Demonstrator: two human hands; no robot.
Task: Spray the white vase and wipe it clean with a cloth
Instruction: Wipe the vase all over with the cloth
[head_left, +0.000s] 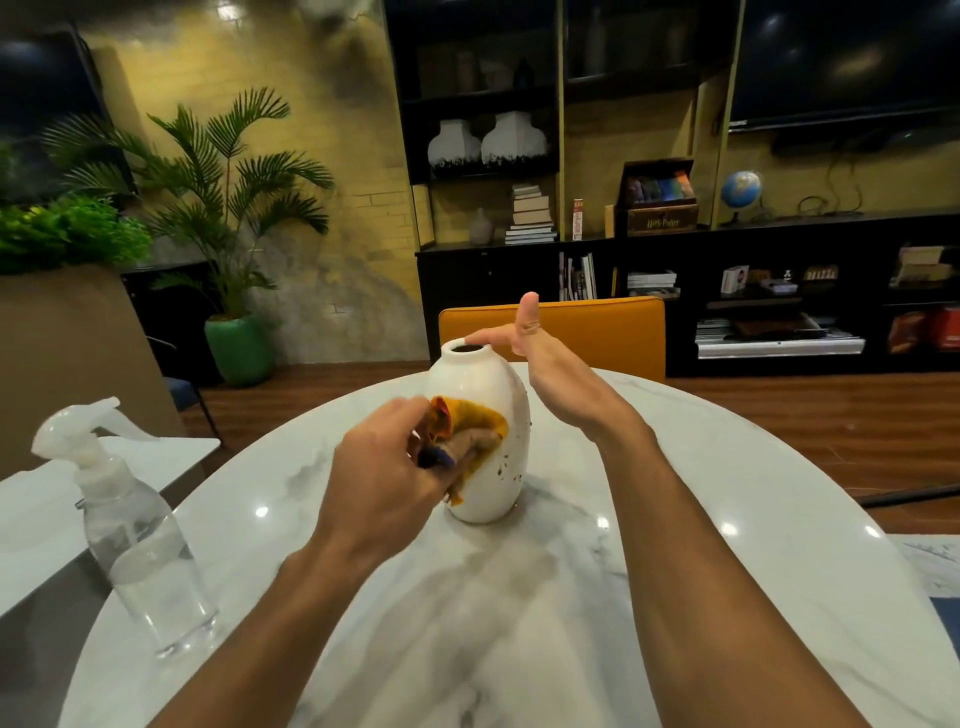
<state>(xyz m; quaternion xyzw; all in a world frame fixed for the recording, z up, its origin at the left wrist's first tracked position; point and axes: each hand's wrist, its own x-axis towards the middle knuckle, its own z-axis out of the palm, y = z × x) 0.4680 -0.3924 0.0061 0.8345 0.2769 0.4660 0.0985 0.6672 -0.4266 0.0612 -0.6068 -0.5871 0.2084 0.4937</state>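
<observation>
On the marble table (675, 519) in front of me, the white vase (475, 384) stands upright near the middle, with the clear spray bottle (135, 530) well apart at the left edge. My right hand (540, 358) is spread flat, fingertips resting on the vase's rim. My left hand (384, 483) pinches a bunched yellow cloth (475, 415) against its side.
</observation>
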